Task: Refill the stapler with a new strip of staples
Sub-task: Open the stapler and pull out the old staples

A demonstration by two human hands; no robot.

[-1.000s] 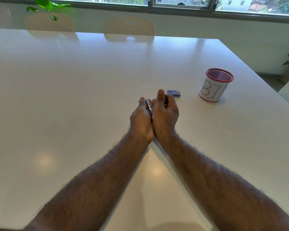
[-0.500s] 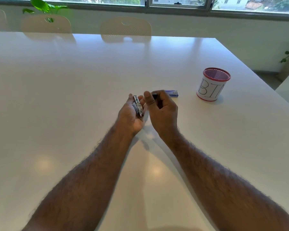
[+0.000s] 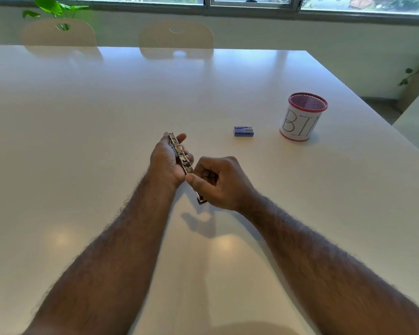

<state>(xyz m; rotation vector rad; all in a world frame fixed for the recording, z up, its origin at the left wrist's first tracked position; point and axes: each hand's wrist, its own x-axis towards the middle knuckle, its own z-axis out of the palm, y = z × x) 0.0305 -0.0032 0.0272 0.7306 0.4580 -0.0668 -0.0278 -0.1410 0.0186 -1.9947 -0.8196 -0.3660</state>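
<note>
A slim metal stapler (image 3: 179,152) lies along my left hand (image 3: 166,160), swung open so its bare magazine channel faces up. My right hand (image 3: 221,182) grips the stapler's near part, whose dark end (image 3: 201,199) pokes out below the fist. Both hands hover just above the white table (image 3: 107,131). A small blue staple box (image 3: 243,131) lies on the table beyond my right hand, shut as far as I can tell. No loose strip of staples shows.
A white cup with a red mesh rim and "BIN" written on it (image 3: 301,117) stands right of the staple box. Two pale chairs (image 3: 177,39) sit at the table's far edge, a green plant (image 3: 55,8) behind them. The table's right edge runs diagonally.
My hands were pressed together around the shut stapler; now they have drawn apart and nearer to me. The stapler has swung open, stretched between both hands. The blue box stayed in place.
</note>
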